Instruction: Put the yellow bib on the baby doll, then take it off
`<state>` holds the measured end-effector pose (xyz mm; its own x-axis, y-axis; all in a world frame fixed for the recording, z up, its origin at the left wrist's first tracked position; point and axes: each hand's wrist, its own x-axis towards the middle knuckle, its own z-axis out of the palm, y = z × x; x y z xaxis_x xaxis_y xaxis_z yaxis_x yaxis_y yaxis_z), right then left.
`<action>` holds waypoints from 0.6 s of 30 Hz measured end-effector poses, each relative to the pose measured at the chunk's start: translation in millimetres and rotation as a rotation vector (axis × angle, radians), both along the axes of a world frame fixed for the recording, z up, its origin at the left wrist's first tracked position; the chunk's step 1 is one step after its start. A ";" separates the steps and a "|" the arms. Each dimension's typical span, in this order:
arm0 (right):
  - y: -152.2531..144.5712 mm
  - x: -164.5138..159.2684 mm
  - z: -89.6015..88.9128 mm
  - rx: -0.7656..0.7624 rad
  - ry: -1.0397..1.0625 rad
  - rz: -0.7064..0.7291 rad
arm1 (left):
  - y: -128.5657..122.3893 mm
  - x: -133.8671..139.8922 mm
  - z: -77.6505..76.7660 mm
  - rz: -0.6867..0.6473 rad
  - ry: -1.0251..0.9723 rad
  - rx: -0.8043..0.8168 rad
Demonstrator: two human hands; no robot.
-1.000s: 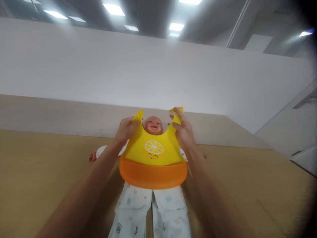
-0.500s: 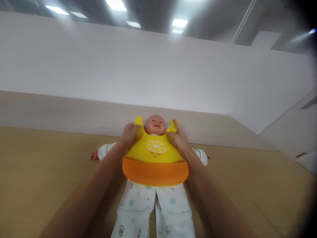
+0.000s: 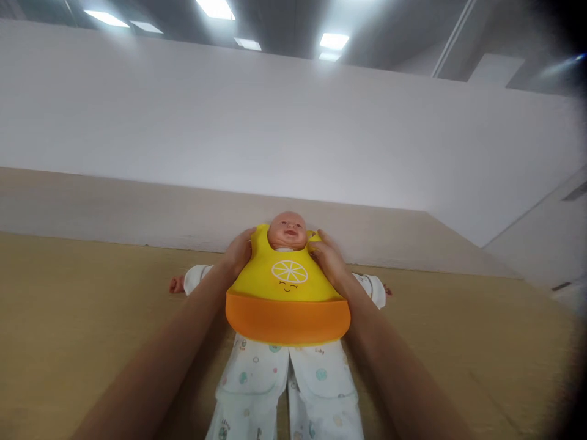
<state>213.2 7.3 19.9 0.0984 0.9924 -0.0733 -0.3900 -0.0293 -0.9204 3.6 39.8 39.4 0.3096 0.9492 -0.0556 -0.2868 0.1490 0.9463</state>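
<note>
A baby doll [image 3: 288, 227] in white printed clothes lies on its back with its arms stretched out sideways. Over its chest is a yellow bib [image 3: 257, 278] with a citrus-slice print and an orange catch pocket [image 3: 288, 319]. My left hand [image 3: 239, 252] is closed at the bib's left neck strap, its fingertips partly hidden behind the strap's edge. On the other side of the doll's head, my right hand [image 3: 329, 255] pinches the right neck strap between thumb and fingers. Both strap ends bend in behind the neck, where they are hidden.
The doll lies on a wood-coloured surface [image 3: 92, 318]. A pale upright panel [image 3: 114, 211] rises just behind its head, with a white wall [image 3: 284, 128] beyond. Ceiling lights show at the top.
The strap ends, which stuck up beside the head, have been bent down and inward behind the neck. My left hand has shifted to the strap's outer edge.
</note>
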 end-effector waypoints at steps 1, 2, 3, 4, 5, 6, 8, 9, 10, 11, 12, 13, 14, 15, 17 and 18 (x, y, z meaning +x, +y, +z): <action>0.9 0.4 0.2 -0.001 0.035 0.010 | -0.5 0.9 2.2 -0.017 -0.051 -0.061; 1.9 1.0 0.1 0.000 0.063 0.016 | -1.2 1.5 4.0 -0.025 -0.092 -0.093; 2.9 1.5 -0.3 -0.002 0.080 0.019 | -2.1 1.7 5.3 -0.026 -0.126 -0.102; 3.9 2.0 -0.9 -0.007 0.088 0.020 | -3.1 1.7 6.3 -0.033 -0.160 -0.115; 4.8 2.4 -1.6 -0.013 0.090 0.019 | -4.1 1.7 7.0 -0.034 -0.183 -0.125; 5.7 2.7 -2.3 -0.018 0.088 0.021 | -5.0 1.6 7.3 -0.033 -0.190 -0.128; 6.9 3.2 -3.5 -0.011 0.082 0.042 | -6.0 1.4 7.5 -0.030 -0.182 -0.125; 7.2 3.4 -3.8 -0.005 0.080 0.058 | -6.0 1.4 7.2 -0.031 -0.175 -0.122; 7.3 3.6 -3.8 -0.003 0.077 0.074 | -5.5 1.2 6.8 -0.035 -0.170 -0.123; 7.2 3.9 -3.7 -0.005 0.073 0.085 | -4.8 1.0 6.1 -0.045 -0.173 -0.127; 6.9 4.2 -3.4 -0.009 0.070 0.093 | -3.8 0.6 5.3 -0.059 -0.184 -0.136; 6.5 4.4 -2.9 -0.013 0.069 0.101 | -2.7 0.1 4.2 -0.070 -0.200 -0.147; 6.1 4.6 -2.4 -0.016 0.069 0.114 | -1.7 -0.5 2.9 -0.080 -0.218 -0.159; 5.6 4.6 -1.9 -0.014 0.070 0.131 | -0.8 -1.2 1.7 -0.086 -0.237 -0.167; 4.4 4.5 -0.7 -0.001 0.071 0.157 | 0.4 -2.4 -0.1 -0.086 -0.261 -0.175; 3.8 4.5 -0.1 0.007 0.071 0.163 | 0.6 -2.9 -0.5 -0.079 -0.265 -0.176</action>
